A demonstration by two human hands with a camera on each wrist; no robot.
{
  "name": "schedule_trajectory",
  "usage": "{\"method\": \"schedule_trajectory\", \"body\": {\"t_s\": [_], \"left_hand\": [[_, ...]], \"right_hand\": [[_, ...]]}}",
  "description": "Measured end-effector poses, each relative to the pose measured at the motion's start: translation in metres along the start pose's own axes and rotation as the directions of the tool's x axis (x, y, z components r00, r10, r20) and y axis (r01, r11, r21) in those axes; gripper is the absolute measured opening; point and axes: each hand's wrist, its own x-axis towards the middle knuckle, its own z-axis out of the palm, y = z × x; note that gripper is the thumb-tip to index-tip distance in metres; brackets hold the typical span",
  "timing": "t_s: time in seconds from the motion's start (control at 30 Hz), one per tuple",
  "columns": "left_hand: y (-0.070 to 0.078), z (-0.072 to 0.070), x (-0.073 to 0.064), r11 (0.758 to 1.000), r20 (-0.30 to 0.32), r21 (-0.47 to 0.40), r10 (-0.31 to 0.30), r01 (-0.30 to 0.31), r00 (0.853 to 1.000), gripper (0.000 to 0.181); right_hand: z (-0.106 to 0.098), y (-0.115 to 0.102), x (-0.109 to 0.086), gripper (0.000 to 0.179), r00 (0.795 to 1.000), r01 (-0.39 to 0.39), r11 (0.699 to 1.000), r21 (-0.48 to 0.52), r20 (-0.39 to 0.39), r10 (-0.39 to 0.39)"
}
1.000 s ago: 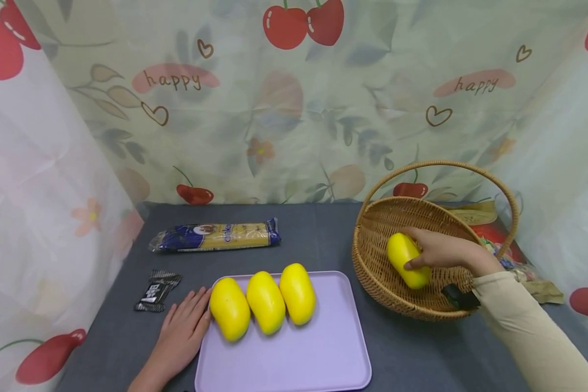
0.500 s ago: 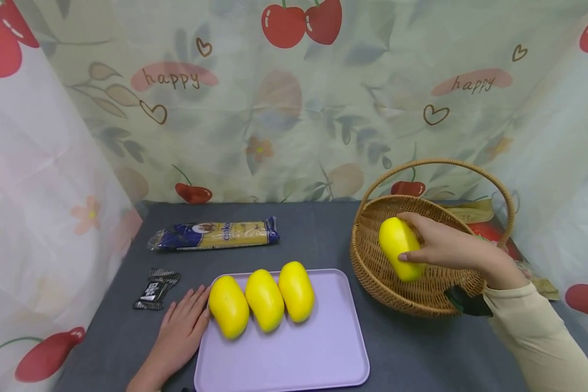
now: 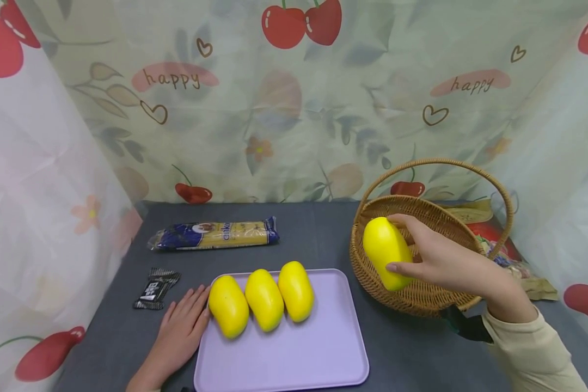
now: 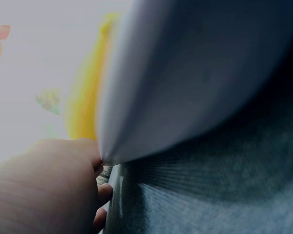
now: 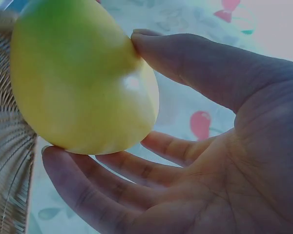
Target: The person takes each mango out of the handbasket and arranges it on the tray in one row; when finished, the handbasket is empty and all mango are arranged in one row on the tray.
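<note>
My right hand (image 3: pixel 438 258) grips a yellow mango (image 3: pixel 386 251) between thumb and fingers, in front of the wicker basket (image 3: pixel 365 272). In the right wrist view the thumb presses one side of the mango (image 5: pixel 83 83) and the fingers the other; the basket weave (image 5: pixel 10 146) is beside it. Three more mangoes (image 3: pixel 264 300) lie in a row along the upper left of a lilac tray (image 3: pixel 299 359). Flat on the table, my left hand (image 3: pixel 178 332) lies with straight fingers at the tray's left edge, next to the leftmost mango (image 3: pixel 229 307).
A pasta packet (image 3: pixel 215 234) lies behind the tray. Left of my left hand is a small black wrapped snack (image 3: pixel 157 288). Several packages (image 3: pixel 500 245) lie partly hidden behind the basket, whose tall handle (image 3: pixel 436 161) arches above it.
My right hand has lifted the mango up from inside the basket and carried it a little left, toward the basket's front rim. The left hand and the three tray mangoes stay put.
</note>
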Motion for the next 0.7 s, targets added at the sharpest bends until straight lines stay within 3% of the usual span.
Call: {"method": "schedule_trajectory", "body": {"t_s": [0.17, 0.43, 0.7], "left_hand": [[0.0, 0.0, 0.0, 1.0, -0.002, -0.001, 0.001, -0.001, 1.0, 0.059], [-0.001, 0.001, 0.0, 1.0, -0.001, -0.007, 0.004, -0.004, 1.0, 0.06], [-0.001, 0.0, 0.0, 1.0, 0.009, 0.007, 0.001, -0.002, 1.0, 0.06]], "right_hand": [[0.008, -0.012, -0.003, 0.08, 0.999, 0.032, 0.999, -0.015, -0.014, -0.032], [0.025, -0.023, -0.001, 0.082, 0.999, 0.048, 0.997, 0.058, 0.016, -0.049], [0.052, -0.028, 0.007, 0.077, 0.987, 0.159, 0.987, 0.008, 0.009, -0.16]]}}
